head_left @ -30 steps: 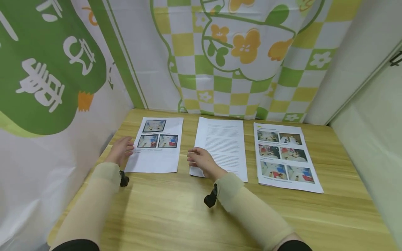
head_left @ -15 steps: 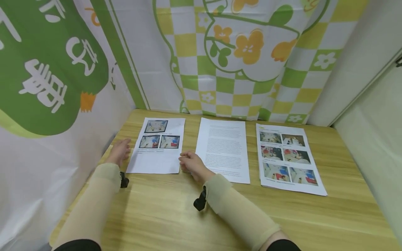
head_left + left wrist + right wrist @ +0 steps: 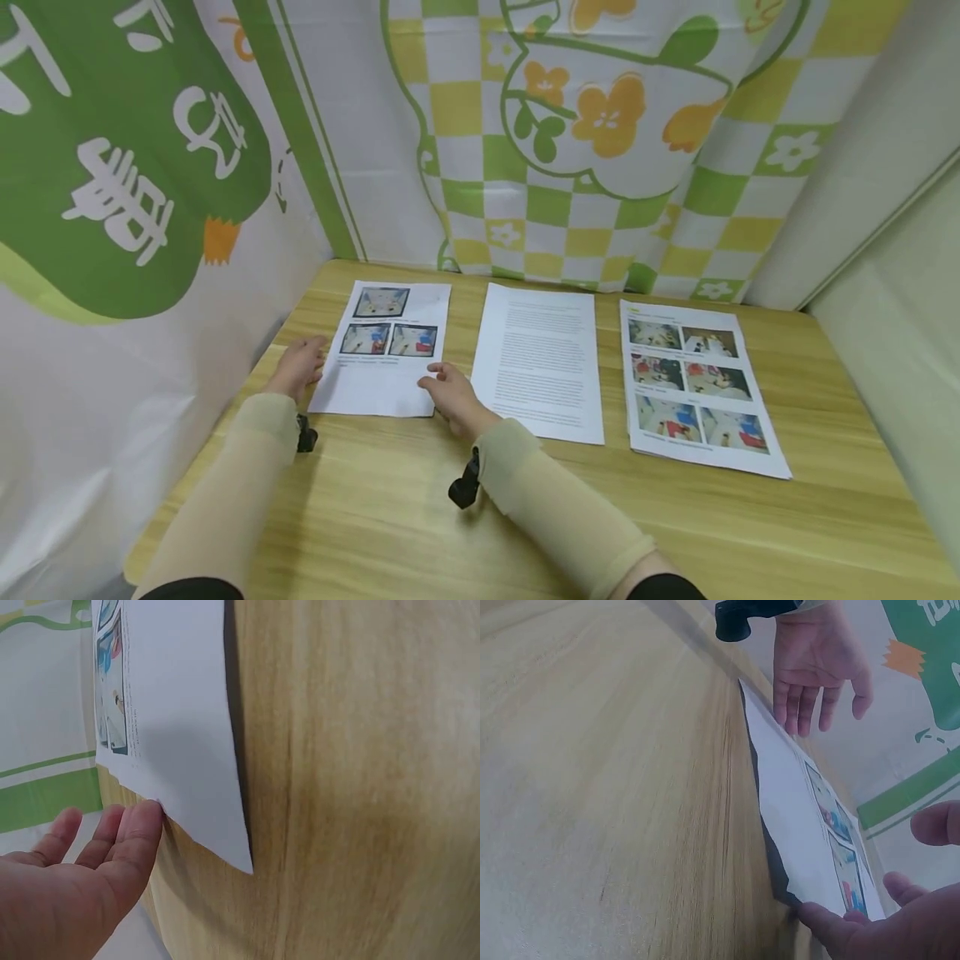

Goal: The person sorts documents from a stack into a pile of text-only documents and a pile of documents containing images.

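The left sheet of paper (image 3: pixel 375 390), printed with three photos and short lines of text, lies between my two hands. My left hand (image 3: pixel 297 367) is at its left edge, with extended fingertips touching the paper's side (image 3: pixel 187 750) in the left wrist view. My right hand (image 3: pixel 456 402) meets the opposite edge near the lower right corner, thumb raised apart from the fingers. In the right wrist view, a fingertip of that hand (image 3: pixel 892 926) touches the paper's corner, and the sheet's near edge stands slightly off the wood.
A text-filled paper stack (image 3: pixel 540 367) lies in the middle of the wooden table (image 3: pixel 375 500). Farther right is another stack (image 3: pixel 701 387) with several photos. A patterned curtain (image 3: pixel 555 167) hangs behind the table, and white fabric (image 3: pixel 187 367) borders its left side.
My right hand has moved left from the middle stack to the left sheet's right edge. My left hand stays by the left edge. The head view has shifted slightly.
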Motion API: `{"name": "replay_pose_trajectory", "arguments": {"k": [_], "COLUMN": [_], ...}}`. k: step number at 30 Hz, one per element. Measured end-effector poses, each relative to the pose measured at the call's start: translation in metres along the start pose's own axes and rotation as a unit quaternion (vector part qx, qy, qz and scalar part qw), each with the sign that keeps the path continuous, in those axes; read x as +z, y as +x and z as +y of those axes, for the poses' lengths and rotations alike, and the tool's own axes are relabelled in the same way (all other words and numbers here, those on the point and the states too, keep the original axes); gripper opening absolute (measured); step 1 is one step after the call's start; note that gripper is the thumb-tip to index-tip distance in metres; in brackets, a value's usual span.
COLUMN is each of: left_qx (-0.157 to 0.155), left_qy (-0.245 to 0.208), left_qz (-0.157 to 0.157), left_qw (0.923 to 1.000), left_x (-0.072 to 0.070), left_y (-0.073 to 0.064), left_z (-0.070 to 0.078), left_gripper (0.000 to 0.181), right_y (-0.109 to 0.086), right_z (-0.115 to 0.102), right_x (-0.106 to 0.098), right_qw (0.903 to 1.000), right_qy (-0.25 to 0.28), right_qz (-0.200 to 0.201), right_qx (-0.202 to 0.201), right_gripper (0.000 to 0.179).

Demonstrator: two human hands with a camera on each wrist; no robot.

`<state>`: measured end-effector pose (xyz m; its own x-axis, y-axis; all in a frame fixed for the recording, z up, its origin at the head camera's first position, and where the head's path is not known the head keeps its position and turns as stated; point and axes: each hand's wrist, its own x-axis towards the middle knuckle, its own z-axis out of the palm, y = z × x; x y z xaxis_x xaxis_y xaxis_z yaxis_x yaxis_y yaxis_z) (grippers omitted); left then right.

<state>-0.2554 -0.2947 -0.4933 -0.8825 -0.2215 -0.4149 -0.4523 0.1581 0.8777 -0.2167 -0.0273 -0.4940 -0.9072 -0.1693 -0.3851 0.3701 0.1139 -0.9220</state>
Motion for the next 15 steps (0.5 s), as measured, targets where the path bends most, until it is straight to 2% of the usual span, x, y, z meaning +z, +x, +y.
{"name": "replay_pose_trajectory", "arguments": {"k": [5,10,13,15], "left_qx": [-0.025,-0.030,-0.030,-0.031], "left_qy": [-0.009,-0.023,-0.027,-0.028], "left_qz": [0.007,0.007,-0.002,-0.005], "left_qw": [0.9996,0.9993,0.9992,0.9991], "left_x": [-0.002,-0.001,0.000,0.001], "left_y": [0.001,0.003,0.004,0.004], "left_z": [-0.003,-0.006,-0.007,-0.007], "left_gripper": [0.066,0.066,0.067,0.066], "right_y": [0.000,0.004,0.008,0.010], "right_z": [0.000,0.003,0.008,0.011], "right_x": [0.000,0.001,0.002,0.003], "right_qw": [0.9969,0.9919,0.9920,0.9952], "right_qy": [0.075,0.125,0.125,0.096], "right_qz": [-0.002,0.001,0.009,0.017], "right_qx": [0.023,0.024,0.016,0.011], "right_gripper": [0.045,0.067,0.075,0.072]}}
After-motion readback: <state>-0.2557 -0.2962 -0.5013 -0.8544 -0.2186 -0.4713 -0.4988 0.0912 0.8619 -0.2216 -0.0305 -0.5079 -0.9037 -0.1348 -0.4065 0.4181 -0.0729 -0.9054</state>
